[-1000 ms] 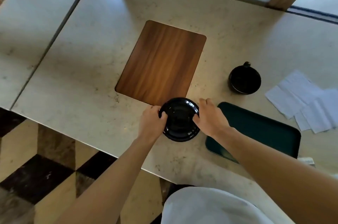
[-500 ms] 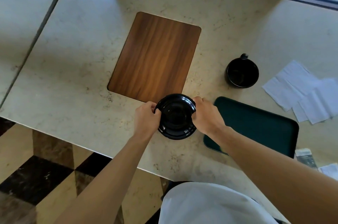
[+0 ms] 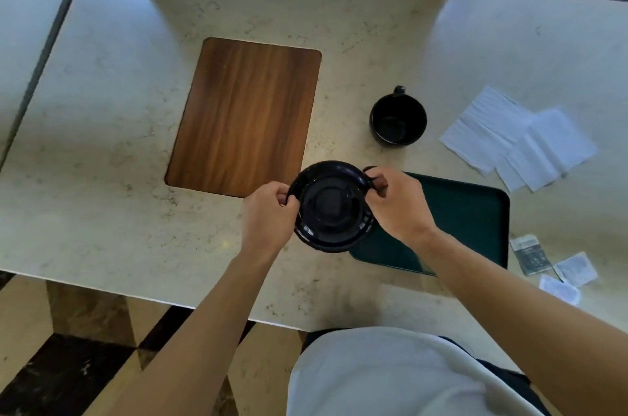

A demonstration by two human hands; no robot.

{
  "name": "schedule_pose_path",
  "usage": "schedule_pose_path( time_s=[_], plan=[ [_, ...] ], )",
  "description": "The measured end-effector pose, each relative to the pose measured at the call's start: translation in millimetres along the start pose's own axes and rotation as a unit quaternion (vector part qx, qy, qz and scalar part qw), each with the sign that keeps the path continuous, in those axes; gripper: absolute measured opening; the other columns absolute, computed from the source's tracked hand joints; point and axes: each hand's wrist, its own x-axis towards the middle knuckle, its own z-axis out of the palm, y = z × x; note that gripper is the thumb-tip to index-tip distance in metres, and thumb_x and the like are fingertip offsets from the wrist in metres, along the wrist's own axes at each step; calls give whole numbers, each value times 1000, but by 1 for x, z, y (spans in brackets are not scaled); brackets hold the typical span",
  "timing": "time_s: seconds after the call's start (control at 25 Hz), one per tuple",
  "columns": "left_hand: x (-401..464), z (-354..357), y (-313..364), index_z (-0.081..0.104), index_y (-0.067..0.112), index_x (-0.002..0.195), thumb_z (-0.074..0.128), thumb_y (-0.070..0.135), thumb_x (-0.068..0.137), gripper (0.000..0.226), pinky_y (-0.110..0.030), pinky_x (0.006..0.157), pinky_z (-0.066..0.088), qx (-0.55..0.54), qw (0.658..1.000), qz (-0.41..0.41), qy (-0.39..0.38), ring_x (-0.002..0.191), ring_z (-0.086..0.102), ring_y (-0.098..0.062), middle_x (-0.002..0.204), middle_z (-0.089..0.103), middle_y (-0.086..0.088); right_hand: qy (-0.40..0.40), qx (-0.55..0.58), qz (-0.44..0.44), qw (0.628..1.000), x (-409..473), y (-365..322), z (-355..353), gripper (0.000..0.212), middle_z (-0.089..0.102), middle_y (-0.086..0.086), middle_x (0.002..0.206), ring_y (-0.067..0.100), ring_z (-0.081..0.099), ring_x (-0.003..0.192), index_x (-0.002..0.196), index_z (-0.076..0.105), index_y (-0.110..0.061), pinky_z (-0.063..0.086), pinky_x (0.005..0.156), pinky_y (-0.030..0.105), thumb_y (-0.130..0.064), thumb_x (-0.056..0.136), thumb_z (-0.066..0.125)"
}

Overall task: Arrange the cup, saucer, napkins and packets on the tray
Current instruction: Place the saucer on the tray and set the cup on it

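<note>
At about nine o'clock from the centre of the pale marble-look table [image 3: 102,109] lies a rectangular brown wood-grain board [image 3: 244,116] with rounded corners, flat on the stone.

Just below it, near the centre, the left hand [image 3: 268,221] pinches the nine-o'clock rim of the round glossy black saucer [image 3: 331,208], thumb on top and fingers curled under. The right hand [image 3: 401,208] grips the three-o'clock rim the same way. The saucer looks lifted and slightly tilted, overlapping the near corner of the board and the left edge of the dark green rectangular tray [image 3: 469,221], which lies at four o'clock from centre; whether the saucer touches anything beneath I cannot tell.

By its shine the saucer is probably glazed ceramic: rigid, moderately heavy, slick and liable to chip if dropped on stone or knocked against the tray lip. Opposite rim points, as now held, seem the safest purchase.

At two o'clock stands the round black cup [image 3: 397,119], upright and empty, its small handle pointing to twelve. It is likely as fragile as the saucer, and best taken by the handle or around the wall.

Further right, at three o'clock, lie the white paper napkins [image 3: 516,140], overlapping loosely. They are light and limp, and easily scattered. At four o'clock, off the tray's right end, lie the small flat packets [image 3: 550,262], one dark and two pale; these are thin and would need pinching at an edge.
</note>
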Motion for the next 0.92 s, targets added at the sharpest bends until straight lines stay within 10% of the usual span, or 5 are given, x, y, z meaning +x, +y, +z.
schedule_pose_path(
  time_s=[0.92],
  plan=[
    [6, 80, 48, 75, 15, 101, 65, 14, 97, 11, -38, 75, 64, 26, 990, 0, -138, 74, 73, -12, 84, 73, 6, 54, 38, 72, 995, -18, 97, -44, 27, 66, -14, 95, 5, 64, 88, 117, 66, -26, 57, 84, 29, -12, 94, 61]
  ],
)
